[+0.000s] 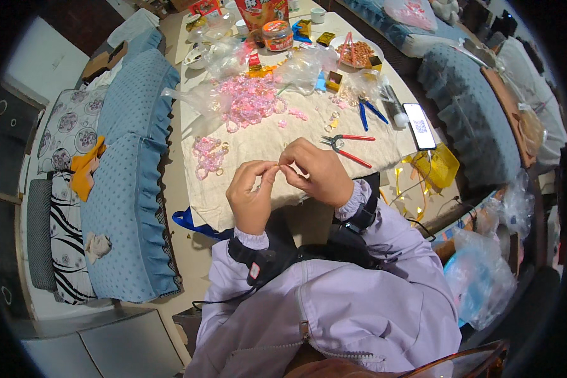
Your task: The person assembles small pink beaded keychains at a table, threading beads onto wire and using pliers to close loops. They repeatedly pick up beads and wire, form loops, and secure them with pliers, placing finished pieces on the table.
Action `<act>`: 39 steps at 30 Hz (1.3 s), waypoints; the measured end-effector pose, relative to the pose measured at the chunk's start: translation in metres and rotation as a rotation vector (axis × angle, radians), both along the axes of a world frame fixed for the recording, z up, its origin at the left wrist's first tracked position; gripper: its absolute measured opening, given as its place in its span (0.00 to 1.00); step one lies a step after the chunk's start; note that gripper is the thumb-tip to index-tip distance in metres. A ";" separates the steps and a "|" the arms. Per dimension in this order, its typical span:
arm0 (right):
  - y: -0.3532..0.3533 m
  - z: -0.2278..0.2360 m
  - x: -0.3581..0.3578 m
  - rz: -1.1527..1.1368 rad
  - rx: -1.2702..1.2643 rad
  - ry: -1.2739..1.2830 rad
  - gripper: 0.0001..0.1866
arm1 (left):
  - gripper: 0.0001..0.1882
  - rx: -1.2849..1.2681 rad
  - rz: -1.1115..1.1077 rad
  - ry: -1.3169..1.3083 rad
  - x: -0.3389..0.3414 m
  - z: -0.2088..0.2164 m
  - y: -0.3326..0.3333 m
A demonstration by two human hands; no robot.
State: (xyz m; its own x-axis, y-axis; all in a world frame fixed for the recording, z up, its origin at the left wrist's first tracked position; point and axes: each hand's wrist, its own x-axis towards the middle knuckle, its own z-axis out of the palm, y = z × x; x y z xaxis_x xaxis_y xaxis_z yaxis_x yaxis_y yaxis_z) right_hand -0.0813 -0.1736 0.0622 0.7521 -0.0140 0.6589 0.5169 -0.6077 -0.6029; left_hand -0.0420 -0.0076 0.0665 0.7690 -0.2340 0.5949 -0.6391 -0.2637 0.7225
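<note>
My left hand (252, 189) and my right hand (315, 169) meet fingertip to fingertip over the near edge of the cloth-covered table (334, 116). Both are closed in a pinch; whatever sits between the fingertips is too small to make out. Just beyond my right hand lie red-handled pliers (349, 148), jaws pointing left. Blue-handled pliers (372, 113) rest farther back. A big heap of pink beaded pieces (249, 101) spreads across the cloth ahead, and a smaller pink beaded cluster (209, 155) lies to the left of my left hand.
Clear plastic bags (302, 70), an orange-lidded jar (277, 36) and a plate of small brown pieces (357, 51) crowd the far table. A lit phone (419, 126) lies at the right edge, above a yellow basket (444, 167). Blue-covered sofas (123, 157) flank the table.
</note>
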 end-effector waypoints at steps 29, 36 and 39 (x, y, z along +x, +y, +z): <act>-0.129 -0.078 -0.032 -0.464 -0.571 0.522 0.43 | 0.07 -0.356 -0.188 0.724 0.010 -0.035 -0.013; -0.158 -0.099 -0.007 -0.379 -0.691 0.390 0.31 | 0.07 -0.297 -0.145 0.637 0.009 -0.029 -0.013; -0.151 -0.080 -0.006 -0.254 -0.428 0.443 0.30 | 0.06 -0.343 -0.143 0.614 0.011 -0.029 -0.012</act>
State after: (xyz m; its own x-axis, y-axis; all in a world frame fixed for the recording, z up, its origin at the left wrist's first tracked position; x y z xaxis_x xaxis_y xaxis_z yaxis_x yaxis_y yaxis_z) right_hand -0.0871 -0.3244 -0.0180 0.9608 -0.0322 0.2755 0.0852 -0.9108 -0.4038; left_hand -0.0312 -0.0199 0.0373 0.9642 -0.2351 0.1225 -0.1017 0.0989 0.9899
